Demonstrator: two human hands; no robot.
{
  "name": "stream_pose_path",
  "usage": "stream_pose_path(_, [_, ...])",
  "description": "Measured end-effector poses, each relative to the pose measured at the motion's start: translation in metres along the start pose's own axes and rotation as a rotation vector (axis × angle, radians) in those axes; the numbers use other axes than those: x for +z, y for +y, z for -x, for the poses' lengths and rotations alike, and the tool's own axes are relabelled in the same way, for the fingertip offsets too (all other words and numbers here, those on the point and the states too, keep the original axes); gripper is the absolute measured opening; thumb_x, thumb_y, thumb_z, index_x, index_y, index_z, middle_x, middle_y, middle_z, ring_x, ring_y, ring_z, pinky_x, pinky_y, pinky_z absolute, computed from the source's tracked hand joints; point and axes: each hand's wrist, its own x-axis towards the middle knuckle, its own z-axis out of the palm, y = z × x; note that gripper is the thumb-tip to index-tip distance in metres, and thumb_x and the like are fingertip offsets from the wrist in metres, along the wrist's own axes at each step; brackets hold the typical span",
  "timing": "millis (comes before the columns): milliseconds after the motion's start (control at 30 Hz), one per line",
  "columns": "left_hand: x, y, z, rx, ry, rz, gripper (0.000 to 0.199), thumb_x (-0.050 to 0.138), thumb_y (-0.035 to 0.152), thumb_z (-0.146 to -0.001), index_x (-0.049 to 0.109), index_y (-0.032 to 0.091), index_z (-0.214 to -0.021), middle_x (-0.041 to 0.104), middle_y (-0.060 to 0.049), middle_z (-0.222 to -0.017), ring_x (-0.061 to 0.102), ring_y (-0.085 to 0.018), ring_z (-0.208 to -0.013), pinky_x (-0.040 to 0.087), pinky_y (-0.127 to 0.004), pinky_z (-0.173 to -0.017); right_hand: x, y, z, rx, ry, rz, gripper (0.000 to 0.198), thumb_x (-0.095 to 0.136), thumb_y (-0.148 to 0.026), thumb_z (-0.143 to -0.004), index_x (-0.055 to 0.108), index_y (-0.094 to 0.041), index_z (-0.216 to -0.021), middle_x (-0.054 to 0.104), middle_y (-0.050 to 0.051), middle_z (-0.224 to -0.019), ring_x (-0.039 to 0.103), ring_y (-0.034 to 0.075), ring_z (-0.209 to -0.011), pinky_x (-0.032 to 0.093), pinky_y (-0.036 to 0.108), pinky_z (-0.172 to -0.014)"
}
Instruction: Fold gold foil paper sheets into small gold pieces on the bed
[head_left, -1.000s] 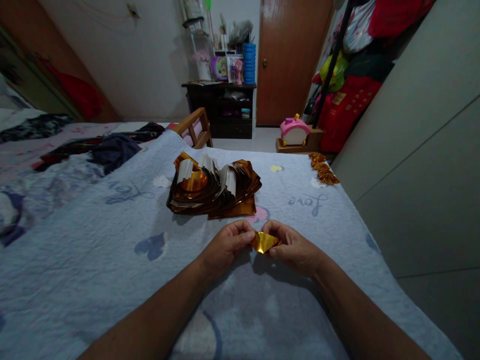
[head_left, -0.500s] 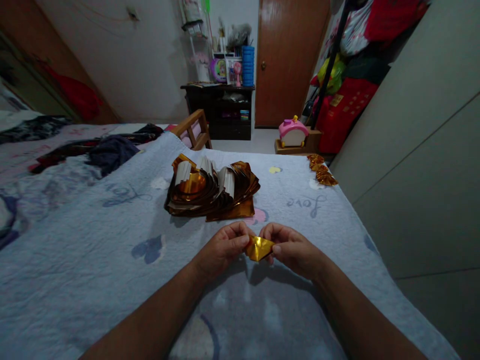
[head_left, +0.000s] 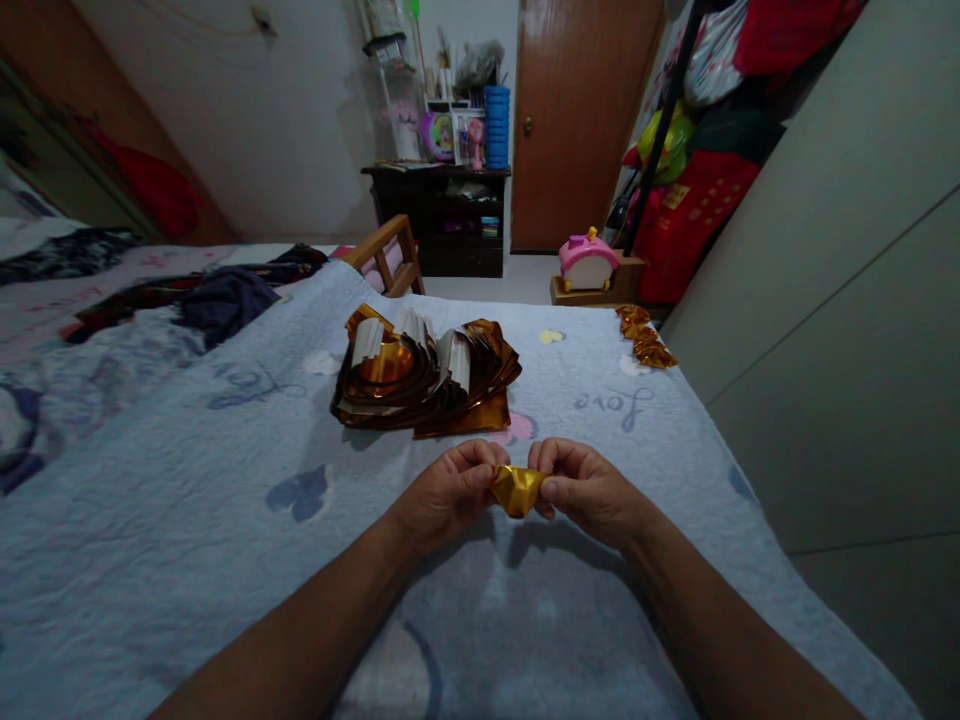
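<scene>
A small folded piece of gold foil paper (head_left: 517,490) is held up between my two hands, just above the blue bedspread (head_left: 360,560). My left hand (head_left: 457,492) pinches its left corner between thumb and fingers. At the opposite corner, my right hand (head_left: 589,490) grips it the same way. The paper's shiny face is toward me, wide at the top and narrower below. Beyond my hands lies a fanned stack of gold foil sheets (head_left: 465,405), some curled to show pale backs.
Several folded gold foil pieces (head_left: 649,345) lie by the bedspread's far right edge. A pale cabinet (head_left: 847,400) borders the right side. Dark clothes (head_left: 225,300) are heaped at left. A wooden chair (head_left: 390,255) and a pink toy (head_left: 587,263) stand past the far edge.
The folded foil paper has changed shape, its top edge now wider and straighter and its bottom blunter. Both hands keep hold of its corners and have shifted only slightly.
</scene>
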Motion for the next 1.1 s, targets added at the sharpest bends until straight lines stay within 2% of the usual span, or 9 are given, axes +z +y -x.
stream_pose_path(267, [0.0008,0.0006,-0.001,0.0,-0.02,0.036,0.022,0.087,0.025,-0.074,0.068,0.015,-0.074,0.063,0.0,-0.082,0.061,-0.012,-0.073,0.05,-0.024,-0.067,-0.0007,0.0021,-0.001,-0.022,0.006,-0.026,0.02,0.084,-0.025,-0.078,0.065,-0.019,-0.08,0.061,-0.003,-0.084,0.062,0.008,-0.064,0.047,0.021,-0.058])
stream_pose_path(667, [0.0012,-0.0029,-0.0021,0.002,0.029,0.025,0.025,0.089,0.028,-0.071,0.068,0.015,-0.072,0.064,0.001,-0.077,0.061,-0.011,-0.069,0.048,-0.023,-0.066,0.0005,0.0018,-0.0026,-0.022,0.011,-0.013,0.023,0.085,-0.03,-0.077,0.064,-0.019,-0.079,0.062,-0.005,-0.072,0.059,0.008,-0.058,0.046,0.019,-0.054])
stream_pose_path(833, [0.0001,0.0007,-0.0009,-0.025,0.076,-0.053,0.027,0.091,0.029,-0.068,0.071,0.015,-0.077,0.066,0.0,-0.077,0.061,-0.011,-0.069,0.046,-0.022,-0.067,0.0,0.0008,-0.0022,-0.003,0.02,-0.055,0.023,0.086,-0.029,-0.076,0.066,-0.019,-0.081,0.066,-0.003,-0.077,0.061,0.008,-0.06,0.048,0.019,-0.055])
stream_pose_path(967, [-0.0023,0.0014,-0.0007,-0.016,0.068,-0.119,0.029,0.092,0.032,-0.067,0.071,0.014,-0.076,0.066,-0.001,-0.074,0.059,-0.011,-0.068,0.045,-0.022,-0.067,-0.0004,-0.0017,-0.0009,0.068,0.026,-0.037,0.021,0.086,-0.03,-0.075,0.07,-0.019,-0.084,0.069,-0.001,-0.078,0.062,0.009,-0.06,0.05,0.021,-0.057])
stream_pose_path(1100, [-0.0038,0.0004,-0.0011,0.019,0.046,-0.141,0.028,0.091,0.032,-0.068,0.07,0.014,-0.071,0.063,-0.001,-0.07,0.057,-0.012,-0.066,0.043,-0.024,-0.066,-0.0005,-0.0025,-0.0012,0.069,0.03,-0.038,0.02,0.087,-0.031,-0.073,0.072,-0.019,-0.079,0.067,-0.002,-0.073,0.062,0.01,-0.058,0.048,0.021,-0.055])
